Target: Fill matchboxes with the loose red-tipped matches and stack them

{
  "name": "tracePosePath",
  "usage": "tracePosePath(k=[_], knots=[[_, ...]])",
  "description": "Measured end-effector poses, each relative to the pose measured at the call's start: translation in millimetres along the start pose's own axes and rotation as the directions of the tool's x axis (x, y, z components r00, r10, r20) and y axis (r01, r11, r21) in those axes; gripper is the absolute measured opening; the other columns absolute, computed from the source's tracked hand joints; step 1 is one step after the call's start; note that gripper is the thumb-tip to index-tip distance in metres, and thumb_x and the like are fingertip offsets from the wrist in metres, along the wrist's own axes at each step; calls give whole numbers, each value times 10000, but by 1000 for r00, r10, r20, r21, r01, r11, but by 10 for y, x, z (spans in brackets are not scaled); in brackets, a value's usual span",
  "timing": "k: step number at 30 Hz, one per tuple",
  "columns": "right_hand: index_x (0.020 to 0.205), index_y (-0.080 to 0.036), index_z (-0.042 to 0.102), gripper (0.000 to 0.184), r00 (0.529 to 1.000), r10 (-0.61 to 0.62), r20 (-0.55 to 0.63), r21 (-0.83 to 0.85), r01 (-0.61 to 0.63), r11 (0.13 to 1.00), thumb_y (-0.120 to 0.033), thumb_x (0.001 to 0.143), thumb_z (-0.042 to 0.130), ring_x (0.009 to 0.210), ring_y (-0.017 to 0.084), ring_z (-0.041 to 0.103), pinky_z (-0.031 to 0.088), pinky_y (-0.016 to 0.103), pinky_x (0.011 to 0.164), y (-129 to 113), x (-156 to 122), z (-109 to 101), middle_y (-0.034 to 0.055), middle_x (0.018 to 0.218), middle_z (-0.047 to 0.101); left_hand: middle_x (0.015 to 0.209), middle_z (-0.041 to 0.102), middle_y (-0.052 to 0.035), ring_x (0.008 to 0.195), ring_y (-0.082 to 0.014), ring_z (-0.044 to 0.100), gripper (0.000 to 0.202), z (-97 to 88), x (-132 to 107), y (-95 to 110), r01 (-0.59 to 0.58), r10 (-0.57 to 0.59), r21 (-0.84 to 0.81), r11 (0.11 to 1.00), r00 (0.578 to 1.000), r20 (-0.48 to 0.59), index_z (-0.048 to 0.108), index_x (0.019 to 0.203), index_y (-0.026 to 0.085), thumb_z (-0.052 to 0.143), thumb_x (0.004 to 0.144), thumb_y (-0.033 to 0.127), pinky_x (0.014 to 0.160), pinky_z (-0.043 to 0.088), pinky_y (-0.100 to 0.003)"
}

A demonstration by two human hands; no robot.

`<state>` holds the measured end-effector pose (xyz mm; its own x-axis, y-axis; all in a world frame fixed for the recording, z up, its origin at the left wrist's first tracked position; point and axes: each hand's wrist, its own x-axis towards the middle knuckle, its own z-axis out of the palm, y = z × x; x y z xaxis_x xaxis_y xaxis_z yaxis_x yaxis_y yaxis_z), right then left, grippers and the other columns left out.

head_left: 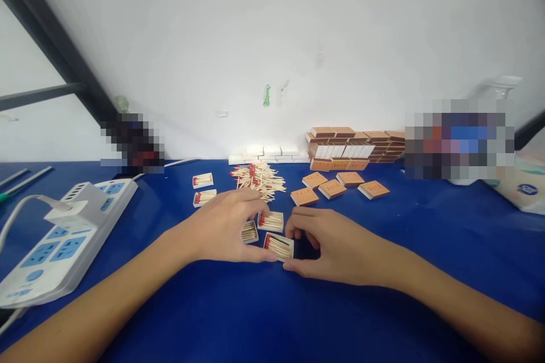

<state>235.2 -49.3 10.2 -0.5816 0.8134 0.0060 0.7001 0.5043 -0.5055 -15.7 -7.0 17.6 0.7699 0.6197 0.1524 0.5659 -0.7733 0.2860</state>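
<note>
My left hand [227,227] and my right hand [330,244] meet over a white matchbox tray [279,246] filled with red-tipped matches, lying on the blue table [272,312]. Left thumb and right thumb and fingers pinch the tray's ends. Two more filled trays [271,220] [249,231] lie just behind, under my left fingers. A loose heap of matches [258,177] sits beyond my hands.
Two filled trays [203,189] lie left of the heap. Orange matchbox sleeves [332,188] lie scattered to the right, with a stack of sleeves [355,148] and white empty trays [268,154] by the wall. A white power strip [63,238] lies at the left.
</note>
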Motion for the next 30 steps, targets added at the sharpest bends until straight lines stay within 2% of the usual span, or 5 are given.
tracePosePath(k=[6, 13, 17, 22, 30], knots=[[931, -218, 668, 255, 998, -36, -50, 107, 41, 993, -424, 815, 767, 694, 135, 566, 418, 270, 593, 121, 46, -53, -8, 801, 644, 912, 691, -44, 893, -234, 624, 615, -11, 24, -44, 11, -21, -127, 992, 997, -74, 751, 1067, 210, 816, 704, 702, 760, 477, -351], [994, -202, 680, 318, 969, -45, -241, 208, 97, 973, -462, 835, 771, 628, 115, 566, 448, 265, 567, 276, 320, -170, -17, 737, 631, 778, 691, -11, 683, -141, 554, 369, -27, 109, -173, 32, -88, -314, 949, 983, -164, 782, 1002, 206, 718, 892, 552, 620, 410, -276], [1041, -192, 672, 354, 973, 35, -228, 386, 58, 921, -437, 816, 791, 617, 120, 579, 479, 273, 534, 275, 607, -225, 9, 786, 671, 781, 703, -8, 660, -124, 542, 331, -66, 200, -349, 86, -185, -406, 910, 960, -211, 801, 1001, 211, 723, 896, 516, 608, 408, -263], [1074, -195, 670, 479, 959, 192, -207, 652, -12, 758, -456, 726, 871, 679, 163, 613, 474, 281, 447, 287, 937, -199, 75, 891, 708, 801, 743, -33, 691, -134, 593, 321, -123, 330, -597, 114, -246, -459, 881, 939, -239, 804, 982, 180, 724, 895, 478, 640, 432, -264], [1066, -214, 665, 439, 936, 285, -205, 727, -49, 685, -518, 793, 827, 494, 108, 498, 351, 259, 387, 366, 1024, -34, 9, 675, 632, 801, 758, -46, 642, -125, 572, 354, -81, 314, -734, 150, -263, -450, 880, 944, -198, 800, 1127, 165, 719, 899, 423, 610, 427, -261]])
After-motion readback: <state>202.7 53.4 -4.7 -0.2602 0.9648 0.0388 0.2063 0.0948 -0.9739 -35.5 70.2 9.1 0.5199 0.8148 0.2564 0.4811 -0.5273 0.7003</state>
